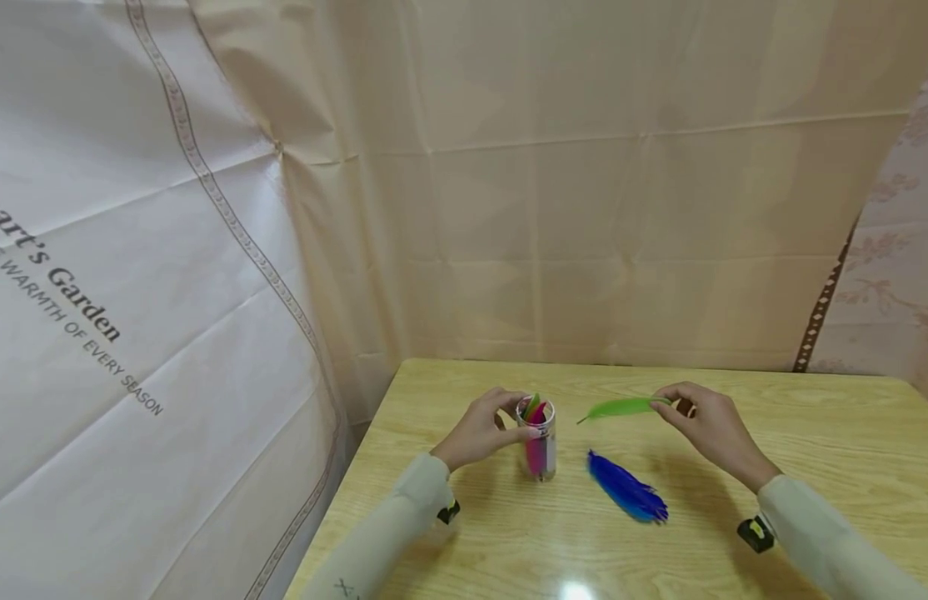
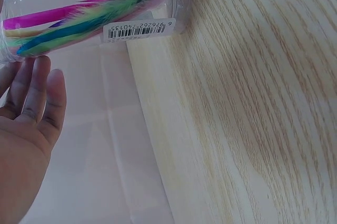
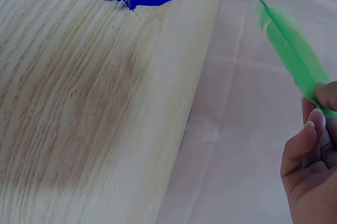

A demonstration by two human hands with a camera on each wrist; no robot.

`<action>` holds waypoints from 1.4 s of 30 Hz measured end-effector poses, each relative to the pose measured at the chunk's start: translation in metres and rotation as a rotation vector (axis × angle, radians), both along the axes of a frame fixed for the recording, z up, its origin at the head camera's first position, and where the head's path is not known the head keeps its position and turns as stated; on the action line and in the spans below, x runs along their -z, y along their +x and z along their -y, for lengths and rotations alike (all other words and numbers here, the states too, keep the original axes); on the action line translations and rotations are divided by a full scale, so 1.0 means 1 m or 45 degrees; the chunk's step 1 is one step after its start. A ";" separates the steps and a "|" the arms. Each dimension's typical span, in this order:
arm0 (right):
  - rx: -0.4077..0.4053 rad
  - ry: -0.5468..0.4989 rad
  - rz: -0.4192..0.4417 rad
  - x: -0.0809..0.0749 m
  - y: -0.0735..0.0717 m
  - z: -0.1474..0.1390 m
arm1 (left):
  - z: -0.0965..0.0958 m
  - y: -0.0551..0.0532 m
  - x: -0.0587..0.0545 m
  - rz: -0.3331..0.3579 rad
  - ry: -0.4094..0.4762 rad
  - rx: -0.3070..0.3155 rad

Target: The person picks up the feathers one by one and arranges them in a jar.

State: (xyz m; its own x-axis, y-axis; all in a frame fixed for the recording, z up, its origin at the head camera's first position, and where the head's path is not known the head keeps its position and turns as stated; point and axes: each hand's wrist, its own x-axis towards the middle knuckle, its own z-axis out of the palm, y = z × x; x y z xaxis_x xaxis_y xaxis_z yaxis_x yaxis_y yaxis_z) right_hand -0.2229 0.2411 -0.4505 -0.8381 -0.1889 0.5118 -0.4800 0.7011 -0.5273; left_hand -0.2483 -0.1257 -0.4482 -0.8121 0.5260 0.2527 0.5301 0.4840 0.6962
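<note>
A clear jar [image 1: 548, 454] stands upright on the table, with several coloured feathers [image 2: 79, 18] inside, pink, teal and green among them. My left hand [image 1: 479, 429] holds the jar near its rim, thumb on the near side and fingers around the back. To the right of the jar, my right hand [image 1: 707, 421] pinches a light green feather [image 1: 621, 407] between thumb and fingertips. The feather's bare quill end points left toward the jar, above the table. Blue feathers [image 1: 627, 490] lie on the wood between the hands, nearer to me; how many overlap I cannot tell.
The light wooden table [image 1: 831, 442] has its far edge against a hanging beige cloth [image 1: 621, 208]. A printed pale cloth [image 1: 134, 292] hangs along the left side. Black wrist devices [image 1: 755, 533] sit under both sleeves.
</note>
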 end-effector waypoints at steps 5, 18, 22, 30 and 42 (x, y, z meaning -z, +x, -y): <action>0.006 -0.005 0.008 -0.001 -0.001 0.000 | 0.000 -0.001 0.000 0.010 0.008 0.002; -0.014 -0.021 0.001 -0.005 -0.002 0.002 | 0.000 -0.001 0.000 0.022 0.014 0.000; -0.020 -0.025 -0.020 -0.007 -0.002 0.003 | 0.000 0.000 -0.001 0.019 0.015 -0.001; -0.011 -0.021 -0.035 -0.010 -0.001 0.005 | 0.000 0.001 -0.001 0.000 0.027 0.014; -0.007 -0.050 -0.030 -0.019 -0.001 0.009 | 0.000 0.000 0.000 0.007 0.007 0.012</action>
State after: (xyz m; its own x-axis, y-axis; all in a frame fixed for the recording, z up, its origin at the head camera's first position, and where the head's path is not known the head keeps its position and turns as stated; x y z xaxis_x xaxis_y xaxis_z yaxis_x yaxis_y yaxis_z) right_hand -0.2242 0.2320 -0.4320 -0.8245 -0.1730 0.5387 -0.4966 0.6775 -0.5426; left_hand -0.2479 -0.1257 -0.4478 -0.8088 0.5320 0.2509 0.5304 0.4755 0.7018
